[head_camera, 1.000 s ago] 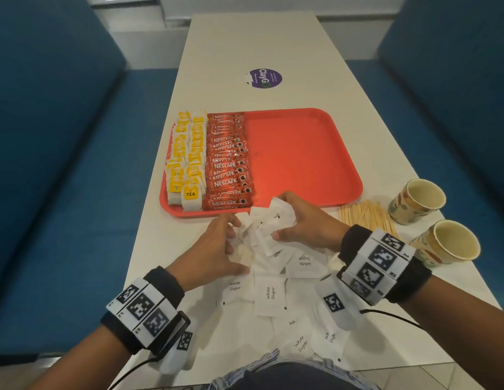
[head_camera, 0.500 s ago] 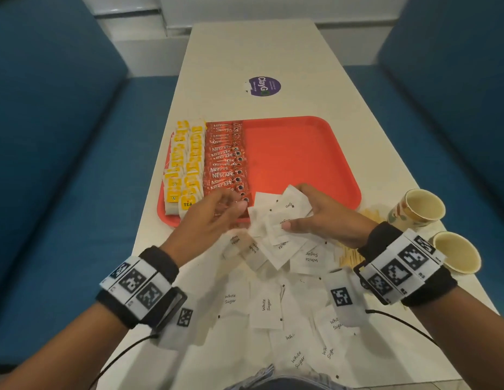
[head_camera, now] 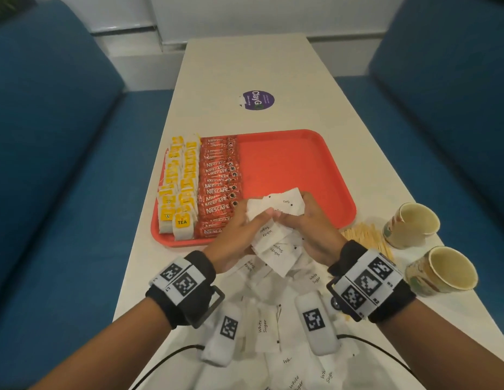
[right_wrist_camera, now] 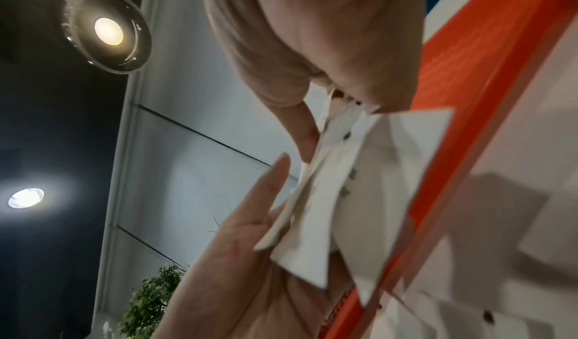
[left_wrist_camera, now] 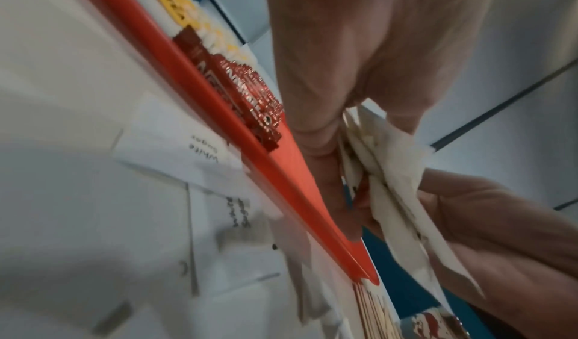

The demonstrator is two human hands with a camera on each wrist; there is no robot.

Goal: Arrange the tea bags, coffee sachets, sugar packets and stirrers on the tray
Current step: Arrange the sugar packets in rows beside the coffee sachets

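Observation:
Both hands hold one fanned bunch of white sugar packets point(head_camera: 276, 206) just above the near edge of the red tray point(head_camera: 301, 164). My left hand point(head_camera: 260, 219) pinches the bunch from the left, thumb on top. From the right, my right hand point(head_camera: 300, 211) grips it. In the left wrist view the packets point(left_wrist_camera: 394, 183) sit between my fingers point(left_wrist_camera: 322, 171). In the right wrist view the packets point(right_wrist_camera: 359, 183) fan out below my thumb. Yellow tea bags point(head_camera: 177, 187) and red coffee sachets point(head_camera: 218, 190) lie in rows on the tray's left. Wooden stirrers point(head_camera: 363, 237) lie on the table, right of the tray.
More loose sugar packets point(head_camera: 262, 325) are strewn on the white table point(head_camera: 245, 66) under my wrists. Two paper cups point(head_camera: 411, 223) point(head_camera: 442, 271) stand at the right edge. The tray's right half is bare. A purple sticker point(head_camera: 255, 100) lies beyond it. Blue benches flank the table.
My right hand has lifted the bunch of packets from the pile toward the tray's near edge. My left hand has come in and taken hold of the same bunch.

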